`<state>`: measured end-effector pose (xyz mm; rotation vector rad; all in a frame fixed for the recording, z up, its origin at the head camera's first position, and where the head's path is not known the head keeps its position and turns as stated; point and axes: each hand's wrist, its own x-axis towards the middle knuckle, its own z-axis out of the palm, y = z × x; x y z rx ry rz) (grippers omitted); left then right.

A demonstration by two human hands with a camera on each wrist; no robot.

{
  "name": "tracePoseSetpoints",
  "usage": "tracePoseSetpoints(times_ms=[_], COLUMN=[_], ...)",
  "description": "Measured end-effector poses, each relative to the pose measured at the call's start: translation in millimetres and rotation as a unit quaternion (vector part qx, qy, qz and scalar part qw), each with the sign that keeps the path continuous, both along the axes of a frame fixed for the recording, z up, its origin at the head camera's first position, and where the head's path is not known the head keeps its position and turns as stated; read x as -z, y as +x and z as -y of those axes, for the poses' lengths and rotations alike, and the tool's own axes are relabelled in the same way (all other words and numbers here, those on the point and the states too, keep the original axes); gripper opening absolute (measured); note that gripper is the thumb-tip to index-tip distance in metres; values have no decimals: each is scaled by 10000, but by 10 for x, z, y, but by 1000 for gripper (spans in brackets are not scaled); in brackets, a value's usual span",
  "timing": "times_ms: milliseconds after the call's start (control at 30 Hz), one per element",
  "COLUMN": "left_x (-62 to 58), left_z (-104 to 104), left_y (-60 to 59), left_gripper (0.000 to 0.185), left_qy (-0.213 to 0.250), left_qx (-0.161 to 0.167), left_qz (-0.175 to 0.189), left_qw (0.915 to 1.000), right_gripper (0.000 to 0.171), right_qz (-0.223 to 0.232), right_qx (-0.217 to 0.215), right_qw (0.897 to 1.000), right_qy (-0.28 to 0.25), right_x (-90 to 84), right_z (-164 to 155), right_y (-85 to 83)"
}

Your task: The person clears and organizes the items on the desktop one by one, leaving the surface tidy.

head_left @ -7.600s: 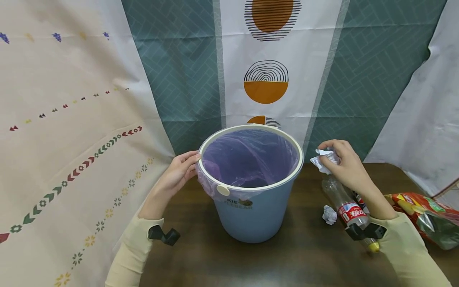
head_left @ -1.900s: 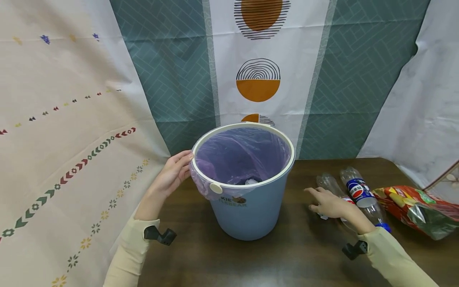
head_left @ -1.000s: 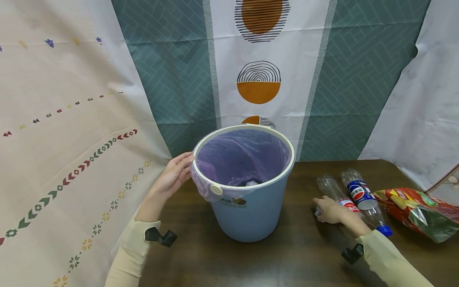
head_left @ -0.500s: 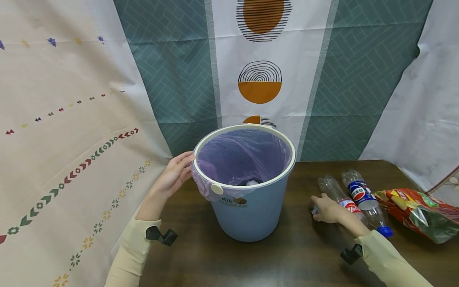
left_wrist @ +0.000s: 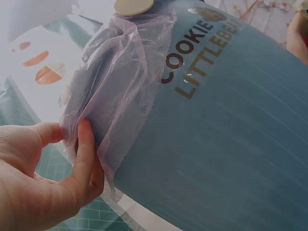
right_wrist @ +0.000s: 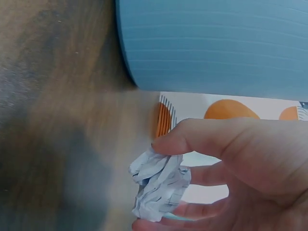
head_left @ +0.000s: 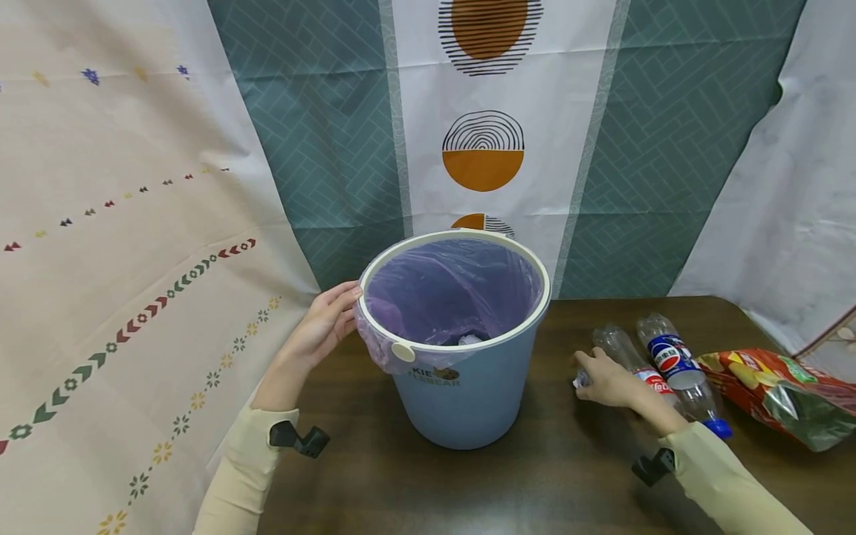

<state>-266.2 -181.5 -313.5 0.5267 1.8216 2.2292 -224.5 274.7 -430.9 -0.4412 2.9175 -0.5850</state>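
The right hand's (head_left: 605, 380) fingers (right_wrist: 175, 139) pinch a crumpled white paper ball (right_wrist: 161, 185) to the right of the blue waste bin (head_left: 461, 409). The ball sits between thumb and fingertips, below the level of the bin's rim. Moments ago this hand was reaching over the spot with looser fingers; now it has the ball and looks slightly raised, so this piece seems secured, though outside the bin. The left hand (head_left: 321, 327) grips the bin's left edge, thumb and bent fingers on the purple liner (left_wrist: 120, 82) folded over the rim. Another white paper scrap (head_left: 469, 339) shows inside the bin. Farther right of the bin, beyond the right hand, a Coca-Cola bottle (head_left: 654, 380), a Pepsi bottle (head_left: 669, 353) and a red chip bag (head_left: 776, 386) lie on the table (head_left: 428, 498), in that order outward.
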Motion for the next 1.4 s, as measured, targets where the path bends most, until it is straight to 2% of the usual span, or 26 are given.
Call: tracePoseSetpoints(times_ms=[233, 733, 1067, 1400], left_x=[-11, 15, 5, -1], left_z=[-3, 31, 29, 29], left_y=[9, 9, 16, 17], left_gripper=[21, 24, 27, 29], left_qy=[-17, -49, -137, -102], left_qx=[19, 42, 49, 43], left_qz=[-4, -5, -55, -20], left_qw=[10000, 10000, 9999, 9999], right_gripper=[46, 41, 44, 42], right_qz=[-442, -1214, -1030, -1488], right_qx=[-83, -247, -168, -175], right_qw=[9989, 9916, 9931, 9860], right_qy=[-112, -382, -527, -726], right_x=[-108, -158, -253, -272], right_z=[38, 50, 51, 79], right_y=[-37, -77, -64, -99])
